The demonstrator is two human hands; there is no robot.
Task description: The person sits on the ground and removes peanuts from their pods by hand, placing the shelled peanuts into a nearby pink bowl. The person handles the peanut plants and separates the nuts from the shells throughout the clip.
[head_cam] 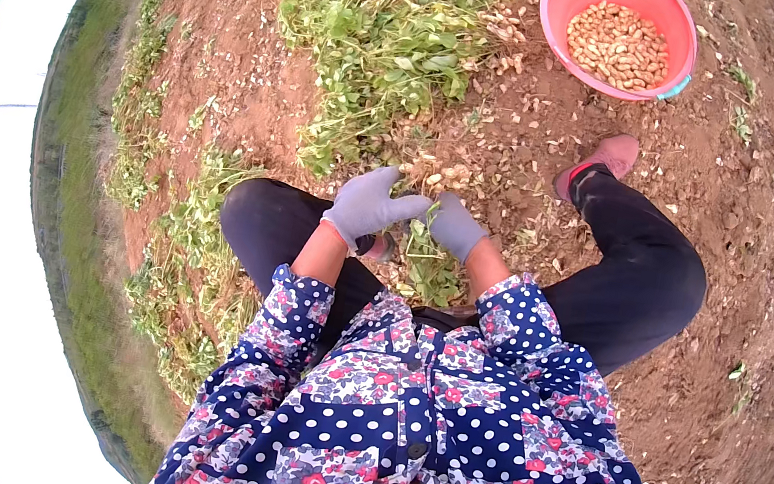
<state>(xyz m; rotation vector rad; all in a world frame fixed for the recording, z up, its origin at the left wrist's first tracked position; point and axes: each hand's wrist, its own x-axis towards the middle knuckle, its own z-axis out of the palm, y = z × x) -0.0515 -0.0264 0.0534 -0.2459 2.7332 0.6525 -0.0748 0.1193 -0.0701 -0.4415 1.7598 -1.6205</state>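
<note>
My left hand (372,203), in a pale grey glove, is beside a cluster of peanuts (447,174) with its thumb pointing toward my right hand. My right hand (457,227), gloved the same way, is curled around the stems of a peanut plant (434,268). The plant's green leaves hang between my forearms, toward my body, and the pods show beyond my fingertips. Whether my left fingers grip any pods or stems is hidden by the glove. A pink bucket (552,21) partly filled with peanuts (619,48) stands ahead on the right.
A heap of pulled peanut plants (396,38) lies ahead, with some pods showing at its right side. More plants (190,287) lie beyond my left knee. Reddish soil (748,261) strewn with dry bits spreads right. My pink shoe (613,155) is below the bucket.
</note>
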